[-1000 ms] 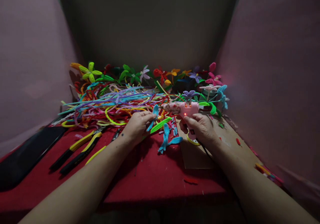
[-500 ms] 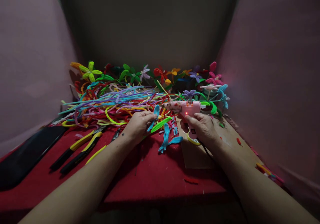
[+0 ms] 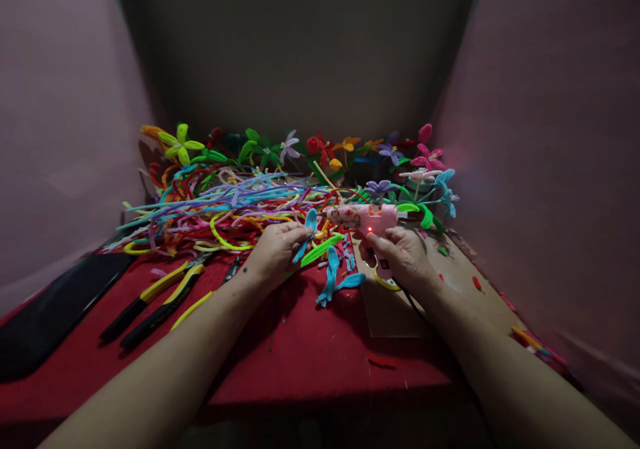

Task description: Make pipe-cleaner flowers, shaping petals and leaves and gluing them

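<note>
Between the fingertips of my left hand (image 3: 281, 250) is a blue pipe-cleaner petal (image 3: 311, 221), held upright. My right hand (image 3: 404, 254) is wrapped round the handle of a pink glue gun (image 3: 363, 216) with a lit red light. The gun's nozzle points left, at or very near the petal; whether they touch is too small to tell. Below and between the hands, joined blue petals (image 3: 331, 279) lie on the red table (image 3: 300, 362), next to a bright green pipe-cleaner piece (image 3: 323, 249).
Yellow-and-black pliers (image 3: 163, 299) and a black tray-like object (image 3: 60, 312) are at the left. Many coloured pipe cleaners (image 3: 240, 199) lie behind my hands, with fuzzy flowers (image 3: 181, 143) along the back. Yellow-handled scissors (image 3: 386, 281) rest on cardboard (image 3: 395, 315) at the right.
The glue gun and my right hand have shifted slightly left, bringing the nozzle closer to the blue petal. My left hand has moved very slightly left with the petal still in it.
</note>
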Demonstrator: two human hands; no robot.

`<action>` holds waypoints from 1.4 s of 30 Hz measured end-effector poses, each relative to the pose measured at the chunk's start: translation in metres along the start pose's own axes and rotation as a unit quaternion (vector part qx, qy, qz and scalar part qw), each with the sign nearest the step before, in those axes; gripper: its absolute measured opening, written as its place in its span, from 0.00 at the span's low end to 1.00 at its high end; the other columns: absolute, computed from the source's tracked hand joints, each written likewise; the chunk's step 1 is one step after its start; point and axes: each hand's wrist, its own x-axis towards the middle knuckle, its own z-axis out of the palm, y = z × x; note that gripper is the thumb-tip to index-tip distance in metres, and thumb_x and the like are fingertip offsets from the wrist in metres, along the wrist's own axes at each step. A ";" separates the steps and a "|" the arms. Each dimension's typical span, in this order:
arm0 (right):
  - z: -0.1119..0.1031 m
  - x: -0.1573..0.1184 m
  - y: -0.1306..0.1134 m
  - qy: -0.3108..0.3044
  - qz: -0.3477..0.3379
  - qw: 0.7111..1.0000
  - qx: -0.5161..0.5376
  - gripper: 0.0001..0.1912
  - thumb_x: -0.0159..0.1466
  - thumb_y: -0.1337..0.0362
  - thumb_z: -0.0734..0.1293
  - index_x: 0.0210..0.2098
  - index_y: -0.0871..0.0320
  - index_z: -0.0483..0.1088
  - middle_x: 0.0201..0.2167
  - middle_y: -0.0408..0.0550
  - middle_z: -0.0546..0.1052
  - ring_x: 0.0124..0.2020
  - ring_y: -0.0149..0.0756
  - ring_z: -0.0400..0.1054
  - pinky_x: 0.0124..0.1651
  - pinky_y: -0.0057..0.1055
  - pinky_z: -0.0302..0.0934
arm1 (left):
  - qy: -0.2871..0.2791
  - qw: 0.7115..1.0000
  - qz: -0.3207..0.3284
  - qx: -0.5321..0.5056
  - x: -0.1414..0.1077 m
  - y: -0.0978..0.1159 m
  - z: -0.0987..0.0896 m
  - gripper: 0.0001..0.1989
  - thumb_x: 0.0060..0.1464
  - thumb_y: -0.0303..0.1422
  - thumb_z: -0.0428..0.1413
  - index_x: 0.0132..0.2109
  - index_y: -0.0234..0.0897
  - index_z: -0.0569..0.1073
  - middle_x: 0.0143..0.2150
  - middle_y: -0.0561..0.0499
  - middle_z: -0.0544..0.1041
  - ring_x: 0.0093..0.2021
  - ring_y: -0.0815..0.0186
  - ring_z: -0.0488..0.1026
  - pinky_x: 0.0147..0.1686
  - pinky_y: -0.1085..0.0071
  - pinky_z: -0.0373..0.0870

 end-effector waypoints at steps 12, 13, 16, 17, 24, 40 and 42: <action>0.000 0.000 -0.001 0.002 0.001 1.000 -0.012 0.21 0.59 0.51 0.62 0.20 0.62 0.67 0.17 0.45 0.67 0.18 0.26 0.57 0.22 0.25 0.50 | -0.004 0.999 -0.020 -0.036 0.004 -0.008 -0.002 0.07 0.39 0.31 0.58 0.20 0.33 0.68 0.16 0.55 0.66 0.15 0.76 0.58 0.16 0.78 0.51; 0.000 0.000 -0.001 -0.002 -0.002 1.000 -0.011 0.21 0.59 0.51 0.62 0.20 0.62 0.67 0.17 0.45 0.67 0.18 0.26 0.58 0.22 0.25 0.51 | -0.006 0.999 -0.019 -0.039 0.005 -0.009 -0.003 0.08 0.39 0.31 0.58 0.20 0.34 0.67 0.15 0.56 0.65 0.14 0.76 0.57 0.16 0.77 0.50; 0.000 0.000 0.000 -0.009 -0.002 1.000 -0.002 0.21 0.58 0.51 0.62 0.20 0.62 0.67 0.17 0.45 0.67 0.19 0.27 0.58 0.23 0.26 0.52 | -0.009 0.999 -0.014 -0.038 0.006 -0.010 -0.004 0.09 0.40 0.31 0.57 0.19 0.35 0.66 0.13 0.57 0.61 0.13 0.76 0.53 0.15 0.76 0.46; 0.000 0.000 0.000 -0.010 0.001 1.000 0.003 0.21 0.58 0.51 0.62 0.20 0.62 0.67 0.17 0.45 0.67 0.19 0.27 0.58 0.23 0.26 0.53 | -0.008 0.999 -0.013 -0.035 0.006 -0.010 -0.004 0.09 0.40 0.31 0.57 0.19 0.35 0.66 0.13 0.58 0.61 0.13 0.76 0.53 0.15 0.76 0.46; 0.001 0.000 0.000 -0.005 0.000 1.000 0.004 0.20 0.58 0.51 0.63 0.20 0.62 0.66 0.16 0.44 0.66 0.18 0.26 0.57 0.22 0.26 0.51 | -0.013 0.999 -0.009 -0.038 0.007 -0.010 -0.005 0.09 0.40 0.31 0.58 0.19 0.35 0.66 0.13 0.58 0.60 0.13 0.76 0.53 0.14 0.76 0.46; 0.001 0.000 -0.001 -0.005 0.013 1.000 -0.015 0.22 0.57 0.49 0.62 0.19 0.62 0.65 0.16 0.44 0.66 0.18 0.26 0.57 0.21 0.26 0.50 | 0.005 1.000 0.011 0.003 0.001 -0.001 -0.002 0.08 0.38 0.29 0.57 0.17 0.36 0.67 0.13 0.54 0.63 0.14 0.73 0.58 0.15 0.76 0.50; 0.001 -0.001 -0.003 -0.007 0.013 1.000 -0.024 0.22 0.57 0.49 0.62 0.19 0.62 0.65 0.16 0.44 0.66 0.17 0.26 0.56 0.21 0.25 0.49 | 0.002 1.000 0.016 0.016 -0.001 0.001 -0.002 0.07 0.37 0.29 0.57 0.17 0.36 0.69 0.15 0.53 0.65 0.15 0.73 0.59 0.15 0.76 0.51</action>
